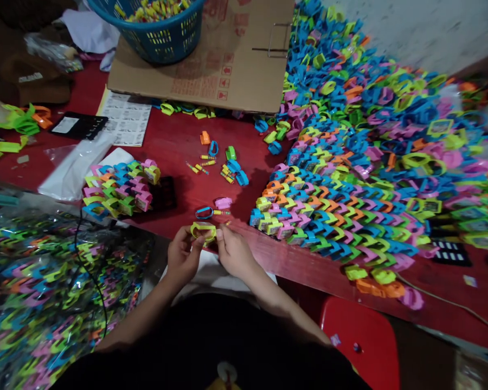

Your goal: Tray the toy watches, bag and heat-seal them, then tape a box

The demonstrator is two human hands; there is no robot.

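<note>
My left hand [183, 255] and my right hand [233, 252] hold a yellow-green plastic toy watch band [203, 232] between them, at the front edge of the red table [171, 135]. Its fingertip grip hides part of the band. Just beyond my hands lie a blue plastic band [204, 213], a pink plastic piece [223, 203] and a small yellow stick [222, 212]. Farther up, several small sticks [199, 167] and loose coloured pieces [231, 165] lie on the red surface. A neat stack of multicoloured bands [120, 188] sits to the left.
A huge layered mass of colourful bands [350, 146] covers the table's right side. A clear bag of bands [44, 281] fills the lower left. A blue basket [158, 30] stands on a cardboard sheet [195, 65]. A red stool [360, 341] stands at lower right.
</note>
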